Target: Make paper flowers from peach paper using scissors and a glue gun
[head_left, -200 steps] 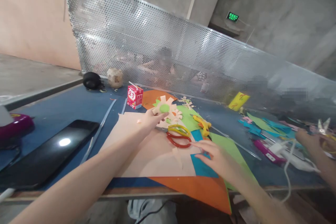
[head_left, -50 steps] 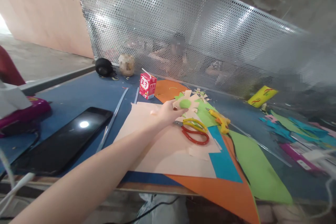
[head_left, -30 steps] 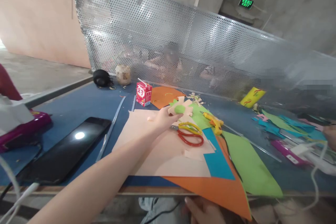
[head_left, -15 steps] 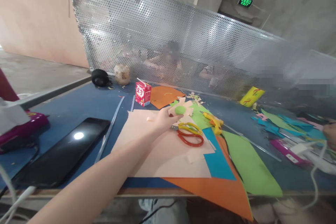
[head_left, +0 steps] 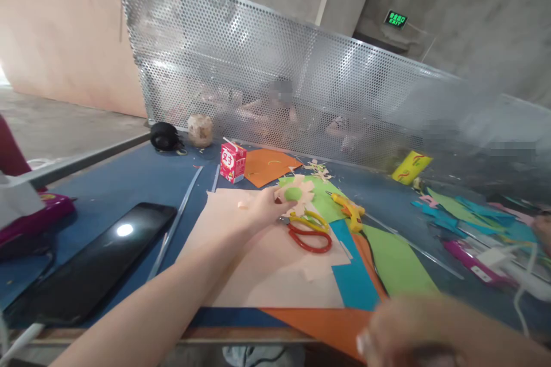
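My left hand (head_left: 272, 206) reaches across the peach paper (head_left: 275, 275) and pinches the edge of a peach paper flower (head_left: 306, 190). Green shows at the flower's round middle; whether that is glued paper or a hole I cannot tell. Just below lie scissors (head_left: 307, 239) with red and yellow handles, their blades partly hidden by the hand. At the lower right my right hand (head_left: 413, 327) is smeared by motion, in front of the orange sheet. Something small and white shows at its edge, and its fingers are unclear. A yellow glue gun (head_left: 350, 212) lies right of the flower.
A red drink carton (head_left: 233, 162) with a straw stands behind. The phone (head_left: 97, 261) lies left, beside clear glue sticks (head_left: 176, 226). Paper scraps (head_left: 451, 212), a purple power strip (head_left: 476, 264) and a yellow packet (head_left: 411, 167) are at right. A perforated metal screen (head_left: 258, 63) borders the back.
My right hand has come into view at the lower right, blurred. My left hand stays at the flower. The whole scene sits slightly lower as the camera has tilted.
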`<action>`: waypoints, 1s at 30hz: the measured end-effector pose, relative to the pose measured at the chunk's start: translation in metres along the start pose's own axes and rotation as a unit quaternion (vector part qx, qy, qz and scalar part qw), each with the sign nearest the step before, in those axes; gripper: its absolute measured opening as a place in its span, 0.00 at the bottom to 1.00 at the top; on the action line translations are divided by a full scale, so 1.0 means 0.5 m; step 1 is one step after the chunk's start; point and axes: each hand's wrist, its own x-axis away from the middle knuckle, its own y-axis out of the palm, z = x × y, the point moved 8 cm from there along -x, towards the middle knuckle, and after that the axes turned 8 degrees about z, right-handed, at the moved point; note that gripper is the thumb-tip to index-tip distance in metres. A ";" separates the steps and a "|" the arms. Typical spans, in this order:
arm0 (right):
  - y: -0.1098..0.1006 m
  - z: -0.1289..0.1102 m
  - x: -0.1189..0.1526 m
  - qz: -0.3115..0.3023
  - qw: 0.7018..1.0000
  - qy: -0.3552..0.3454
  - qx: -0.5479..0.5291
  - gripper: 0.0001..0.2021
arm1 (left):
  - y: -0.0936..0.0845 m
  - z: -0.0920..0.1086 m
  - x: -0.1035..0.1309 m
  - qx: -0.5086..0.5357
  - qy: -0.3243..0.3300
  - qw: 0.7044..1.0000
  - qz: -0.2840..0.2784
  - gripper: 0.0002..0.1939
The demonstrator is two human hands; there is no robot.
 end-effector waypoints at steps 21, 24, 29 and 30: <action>0.208 0.289 -0.094 -0.022 0.875 0.213 -0.434 0.04 | -0.004 -0.027 -0.001 0.093 -0.095 0.989 0.061 0.12; 0.203 0.231 -0.101 -0.088 0.937 0.113 -0.317 0.03 | -0.005 -0.029 0.003 0.097 -0.098 0.989 0.045 0.12; 0.176 0.275 -0.104 0.039 0.968 0.185 -0.165 0.07 | -0.008 -0.007 0.013 0.111 -0.096 0.989 0.022 0.14; 0.176 0.283 -0.104 0.047 0.966 0.195 -0.160 0.08 | -0.007 -0.002 0.015 0.112 -0.097 0.989 0.019 0.15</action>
